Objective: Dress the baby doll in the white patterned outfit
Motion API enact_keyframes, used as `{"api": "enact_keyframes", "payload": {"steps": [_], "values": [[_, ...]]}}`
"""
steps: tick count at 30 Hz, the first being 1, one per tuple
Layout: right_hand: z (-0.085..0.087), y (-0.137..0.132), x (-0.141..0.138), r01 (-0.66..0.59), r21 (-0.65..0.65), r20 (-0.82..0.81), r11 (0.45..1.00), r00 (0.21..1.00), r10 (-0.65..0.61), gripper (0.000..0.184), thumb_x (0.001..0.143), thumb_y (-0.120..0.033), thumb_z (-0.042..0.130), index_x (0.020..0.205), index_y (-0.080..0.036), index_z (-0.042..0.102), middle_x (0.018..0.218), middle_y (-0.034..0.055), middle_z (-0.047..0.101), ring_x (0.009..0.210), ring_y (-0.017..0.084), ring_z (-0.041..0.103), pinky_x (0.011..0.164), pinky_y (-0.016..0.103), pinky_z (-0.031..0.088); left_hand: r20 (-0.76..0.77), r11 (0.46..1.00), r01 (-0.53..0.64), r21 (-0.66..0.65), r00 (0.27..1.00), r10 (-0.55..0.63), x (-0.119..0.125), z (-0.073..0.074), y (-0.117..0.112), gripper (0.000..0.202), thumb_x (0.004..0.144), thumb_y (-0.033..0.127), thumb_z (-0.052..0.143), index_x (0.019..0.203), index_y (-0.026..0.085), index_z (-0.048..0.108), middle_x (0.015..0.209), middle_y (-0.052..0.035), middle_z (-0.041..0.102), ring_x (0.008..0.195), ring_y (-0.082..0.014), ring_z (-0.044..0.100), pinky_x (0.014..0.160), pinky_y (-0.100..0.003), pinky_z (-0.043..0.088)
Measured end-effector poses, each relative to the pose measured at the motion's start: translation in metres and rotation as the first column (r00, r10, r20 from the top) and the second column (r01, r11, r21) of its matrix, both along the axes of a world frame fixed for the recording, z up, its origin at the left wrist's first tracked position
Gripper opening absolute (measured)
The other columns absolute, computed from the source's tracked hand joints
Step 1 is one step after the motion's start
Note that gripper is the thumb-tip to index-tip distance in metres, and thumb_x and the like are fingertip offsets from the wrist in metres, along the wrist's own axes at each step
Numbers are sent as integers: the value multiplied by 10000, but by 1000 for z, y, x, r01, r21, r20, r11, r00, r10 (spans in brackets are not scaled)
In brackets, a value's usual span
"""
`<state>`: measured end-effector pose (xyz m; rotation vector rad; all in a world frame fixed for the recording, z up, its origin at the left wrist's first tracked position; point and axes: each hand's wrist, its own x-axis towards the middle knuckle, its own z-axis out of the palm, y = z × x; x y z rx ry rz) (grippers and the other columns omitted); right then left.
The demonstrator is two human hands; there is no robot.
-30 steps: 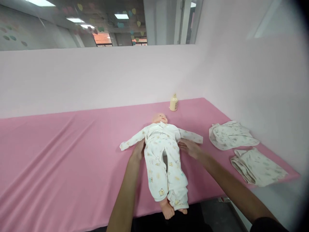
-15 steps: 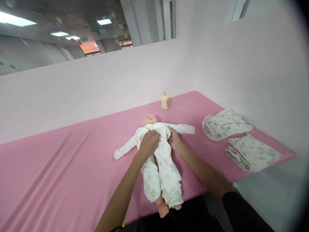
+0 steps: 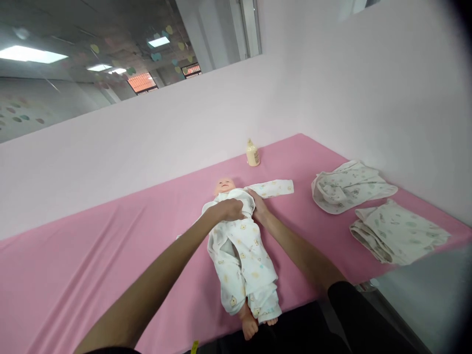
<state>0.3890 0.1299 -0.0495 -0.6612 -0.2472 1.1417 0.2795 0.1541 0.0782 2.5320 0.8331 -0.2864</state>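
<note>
White patterned trousers (image 3: pixel 256 258) and a matching top (image 3: pixel 247 201) clothe a doll (image 3: pixel 241 230) lying on its back on the pink counter (image 3: pixel 306 221), bare feet (image 3: pixel 249 328) at the near edge. The left hand (image 3: pixel 232 210) lies over the doll's belly with fingers bent on the top; the right hand (image 3: pixel 260 208) touches the doll's side. Whether either grip pinches fabric, I cannot tell. One sleeve (image 3: pixel 276 188) stretches out beyond the right hand. Off to the right lie a folded cloth (image 3: pixel 403 228) and, just past it, a crumpled cloth (image 3: pixel 356 187). Farther back, a cream bottle (image 3: pixel 252 155) stands near the wall (image 3: pixel 177 147).
</note>
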Motion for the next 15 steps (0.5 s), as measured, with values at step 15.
{"api": "enact_keyframes", "payload": {"steps": [15], "values": [[-2, -4, 4, -94, 15, -83, 995, 992, 95, 175, 766, -392, 662, 817, -226, 640, 684, -4, 694, 808, 235, 674, 742, 357, 540, -72, 908, 137, 396, 990, -118, 20, -20, 13, 162, 841, 66, 479, 868, 114, 631, 1033, -165, 655, 1038, -304, 587, 938, -431, 444]]}}
